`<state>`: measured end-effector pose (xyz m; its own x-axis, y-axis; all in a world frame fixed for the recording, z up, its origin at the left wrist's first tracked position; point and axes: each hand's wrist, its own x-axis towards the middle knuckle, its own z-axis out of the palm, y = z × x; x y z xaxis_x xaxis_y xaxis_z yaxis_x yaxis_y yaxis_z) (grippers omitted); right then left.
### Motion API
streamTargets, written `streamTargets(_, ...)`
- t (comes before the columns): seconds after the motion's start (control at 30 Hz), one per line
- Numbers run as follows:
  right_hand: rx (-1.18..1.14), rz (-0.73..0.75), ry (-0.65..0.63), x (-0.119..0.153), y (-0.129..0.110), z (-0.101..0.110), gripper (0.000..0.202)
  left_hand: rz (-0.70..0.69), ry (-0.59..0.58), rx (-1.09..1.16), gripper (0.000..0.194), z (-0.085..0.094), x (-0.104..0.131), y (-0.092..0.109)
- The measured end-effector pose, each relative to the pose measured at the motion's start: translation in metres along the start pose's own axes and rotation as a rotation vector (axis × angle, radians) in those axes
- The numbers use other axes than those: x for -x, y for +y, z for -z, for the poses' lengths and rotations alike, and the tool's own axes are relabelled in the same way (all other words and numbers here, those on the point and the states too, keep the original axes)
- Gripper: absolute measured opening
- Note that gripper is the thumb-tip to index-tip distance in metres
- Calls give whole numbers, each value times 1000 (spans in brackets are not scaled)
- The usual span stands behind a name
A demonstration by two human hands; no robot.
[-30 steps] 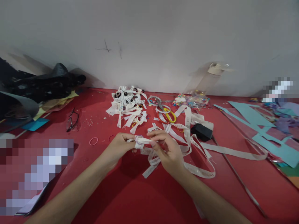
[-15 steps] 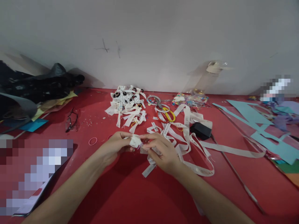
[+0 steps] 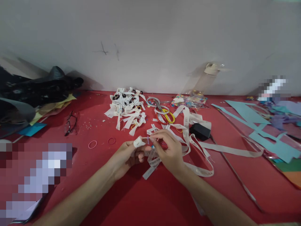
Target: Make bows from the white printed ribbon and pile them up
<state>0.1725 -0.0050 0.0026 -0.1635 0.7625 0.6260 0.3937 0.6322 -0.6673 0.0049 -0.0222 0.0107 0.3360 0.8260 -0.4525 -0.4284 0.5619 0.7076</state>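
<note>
My left hand (image 3: 130, 154) pinches a piece of white printed ribbon (image 3: 138, 142) that is wrapped over its fingertips. To its right, my right hand (image 3: 167, 148) is closed on the ribbon's other end, where a small purple band (image 3: 148, 140) shows between the two hands. Cut ribbon strips (image 3: 150, 171) lie just beneath the right hand. Beyond the hands is a pile of white ribbon bows (image 3: 128, 106), several with black or yellow elastic bands. Two pink bands, one of them a hair-tie ring (image 3: 92, 144), rest left of my left hand.
Scissors with red and yellow handles (image 3: 168, 115) lie behind my right hand. Long loose ribbon (image 3: 235, 150) runs right, past a black box (image 3: 200, 131). Glasses (image 3: 71, 123) are at left, a bottle (image 3: 208, 75) by the wall, and blue paper cutouts (image 3: 270, 142) at right.
My hands have drawn slightly apart, stretching the ribbon piece and purple band between them. The left fingers have turned, with the ribbon now over their tips. The view has shifted slightly.
</note>
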Motion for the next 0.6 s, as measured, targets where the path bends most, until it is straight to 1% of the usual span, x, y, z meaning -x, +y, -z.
streamTargets(0.17,29,29,3,1,-5,1,13,-66,39,22,28,0,-3,-4)
streamTargets(0.27,35,30,8,1,-8,1,14,-68,27,-6,23,2,-4,-4)
streamTargets(0.43,6,72,-5,1,-9,1,15,-97,-6,-24,28,3,-3,-4)
streamTargets(0.6,-12,54,12,4,-11,-1,15,-111,49,2,26,0,0,-2)
